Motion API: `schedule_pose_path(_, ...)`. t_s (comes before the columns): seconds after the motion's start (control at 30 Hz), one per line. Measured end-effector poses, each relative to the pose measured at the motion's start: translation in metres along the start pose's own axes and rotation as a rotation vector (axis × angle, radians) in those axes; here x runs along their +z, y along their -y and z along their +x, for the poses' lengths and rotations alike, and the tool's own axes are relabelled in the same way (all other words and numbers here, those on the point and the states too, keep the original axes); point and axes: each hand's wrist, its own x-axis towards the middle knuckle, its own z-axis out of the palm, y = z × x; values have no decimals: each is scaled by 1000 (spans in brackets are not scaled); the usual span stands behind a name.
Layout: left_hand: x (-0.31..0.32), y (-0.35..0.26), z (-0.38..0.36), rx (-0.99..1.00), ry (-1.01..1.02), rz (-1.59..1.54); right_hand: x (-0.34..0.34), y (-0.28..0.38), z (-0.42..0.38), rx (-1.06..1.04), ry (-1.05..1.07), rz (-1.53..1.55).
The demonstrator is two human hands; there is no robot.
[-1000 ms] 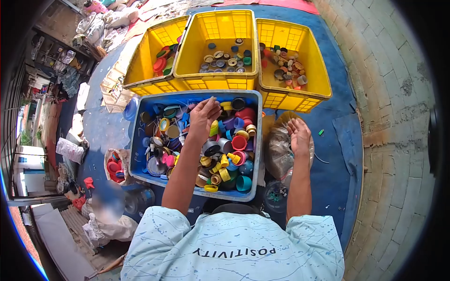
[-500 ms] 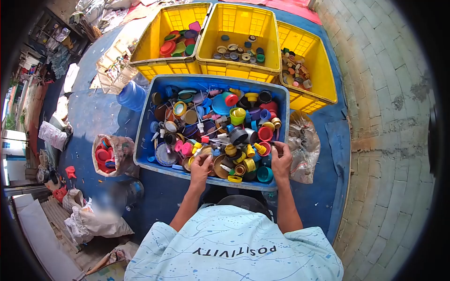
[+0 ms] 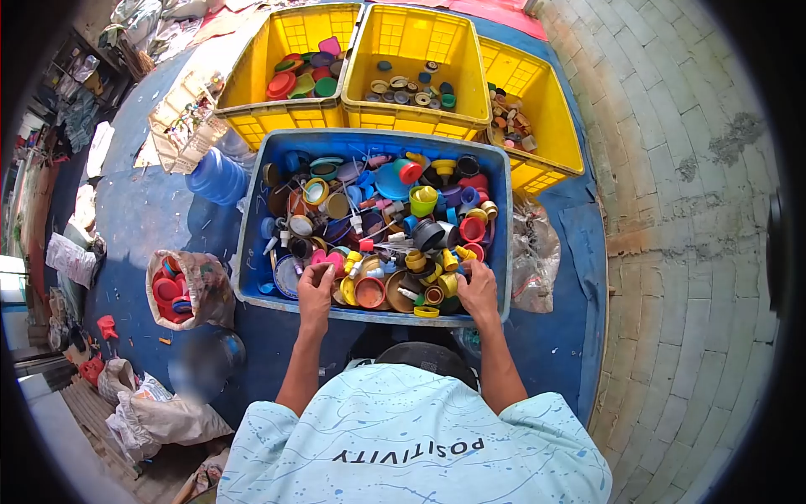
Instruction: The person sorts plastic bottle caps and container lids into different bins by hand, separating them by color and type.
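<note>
A large blue crate [image 3: 245,277] in front of me holds a mixed heap of plastic caps, lids and pump tops. My left hand [image 3: 314,294] is over its near side, beside a pink cap [image 3: 335,262], with thumb and fingers drawn together; whatever they hold is too small to make out. Over the near right part of the heap, my right hand [image 3: 478,294] has bent fingers down among the caps, close to a yellow cap [image 3: 450,260]. Its fingertips are partly hidden. Between the hands lie a reddish round lid [image 3: 369,293] and a yellow ring [image 3: 426,312].
Behind the crate stand yellow crates with sorted caps: left [image 3: 243,118], middle [image 3: 416,119] and right [image 3: 546,172]. A sack of red lids [image 3: 210,290] and a blue water jug [image 3: 217,178] are at left. A clear plastic bag [image 3: 535,260] lies right, near a block wall [image 3: 672,252].
My left hand has moved left, away from the middle of the heap, uncovering the reddish lid. My right hand has come inward from the crate's right side onto the caps. The view has shifted slightly.
</note>
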Motion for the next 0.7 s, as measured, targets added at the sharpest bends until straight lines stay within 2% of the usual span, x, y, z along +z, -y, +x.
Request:
schedule_pose_path(0.1,14,3,1,24,23,51,1,-1,2,142,94,83)
schedule_pose_path(0.23,49,13,-2,72,166,140,14,8,4,111,4,-20)
schedule_pose_path(0.27,57,13,-6,10,175,149,18,7,6,114,-6,-22)
schedule_pose_path(0.33,72,13,-13,62,197,193,25,4,8,122,-25,-22)
schedule_pose_path(0.43,83,27,-17,-20,236,160,26,3,12,93,-25,-72)
schedule_pose_path(0.53,91,39,-21,76,188,326,26,4,14,27,-34,-103)
schedule_pose_path(0.7,105,40,-21,87,166,445,32,-6,21,12,-34,-57)
